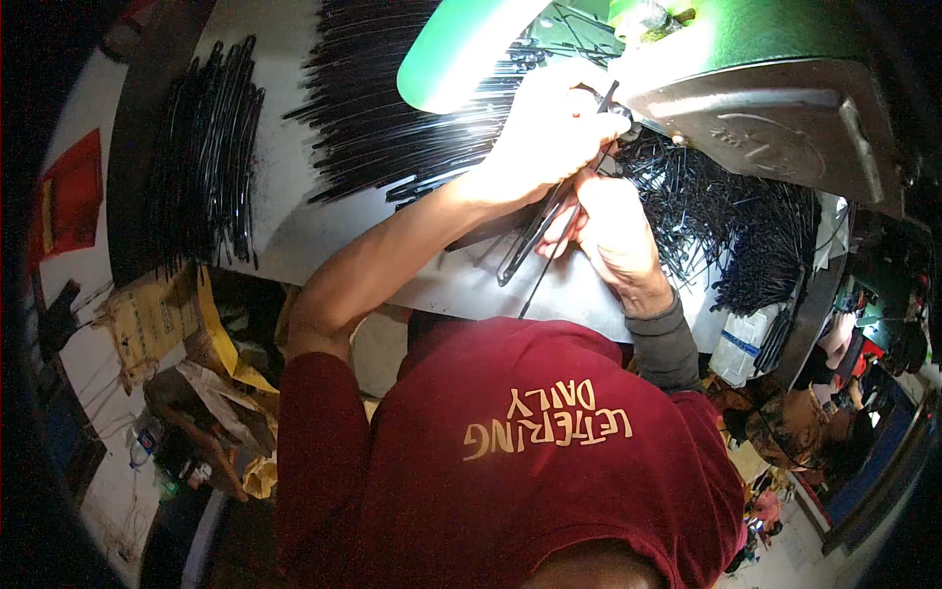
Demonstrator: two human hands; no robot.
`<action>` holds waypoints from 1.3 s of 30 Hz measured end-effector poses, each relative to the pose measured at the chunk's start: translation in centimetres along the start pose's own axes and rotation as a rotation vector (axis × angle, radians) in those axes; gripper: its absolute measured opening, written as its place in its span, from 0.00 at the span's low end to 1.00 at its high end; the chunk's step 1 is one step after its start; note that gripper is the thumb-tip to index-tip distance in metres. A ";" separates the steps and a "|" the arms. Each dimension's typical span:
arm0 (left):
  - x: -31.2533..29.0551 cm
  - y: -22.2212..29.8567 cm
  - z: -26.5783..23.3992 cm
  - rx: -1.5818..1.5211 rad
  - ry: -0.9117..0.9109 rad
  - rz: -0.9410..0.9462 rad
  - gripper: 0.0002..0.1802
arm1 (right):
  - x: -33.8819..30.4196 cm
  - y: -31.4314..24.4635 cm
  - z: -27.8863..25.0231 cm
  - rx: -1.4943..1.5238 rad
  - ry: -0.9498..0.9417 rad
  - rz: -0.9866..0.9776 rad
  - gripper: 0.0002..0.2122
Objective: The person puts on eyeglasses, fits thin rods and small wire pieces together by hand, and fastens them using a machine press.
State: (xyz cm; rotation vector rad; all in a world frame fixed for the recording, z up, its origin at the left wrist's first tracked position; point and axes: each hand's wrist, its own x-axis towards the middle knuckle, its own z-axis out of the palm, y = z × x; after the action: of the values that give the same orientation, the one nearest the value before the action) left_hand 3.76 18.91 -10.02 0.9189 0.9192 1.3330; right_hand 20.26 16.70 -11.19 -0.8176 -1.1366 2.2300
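Note:
Under bright light, my left hand (545,123) pinches a thin black strap beside the green machine (765,34). The light washes out part of this hand. Closer to my body, my right hand (618,231) has its fingers curled round a looped black strap (520,253), whose lower end hangs over the white tabletop (392,236). A thinner black strand passes by the same fingers. The machine's working point is mostly hidden behind my left fingers. A brown metal cover (775,128) sits on the machine's near side.
Many black straps (373,118) lie in rows left of my hands, with another bundle (206,157) farther left. A tangled black heap (706,196) lies under the machine. A green lamp (461,49) hangs close to my left hand. Another person (790,427) is at the right.

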 end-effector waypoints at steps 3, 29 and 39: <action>0.1 -0.6 -0.1 -0.063 0.018 -0.002 0.11 | 0.0 0.0 0.2 0.085 -0.042 -0.013 0.10; -4.7 5.9 -10.7 0.424 0.374 -0.060 0.17 | -7.8 0.9 0.1 -1.070 0.350 -0.228 0.07; -11.3 6.9 -8.5 1.430 0.461 -0.012 0.12 | -6.6 -1.8 -4.5 -1.601 0.316 -0.513 0.08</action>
State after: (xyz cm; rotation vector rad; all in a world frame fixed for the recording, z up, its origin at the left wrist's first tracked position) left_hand -7.00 7.92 -6.59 1.6409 2.3357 0.7159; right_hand 28.29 15.64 -9.92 -1.1048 -2.4812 0.4030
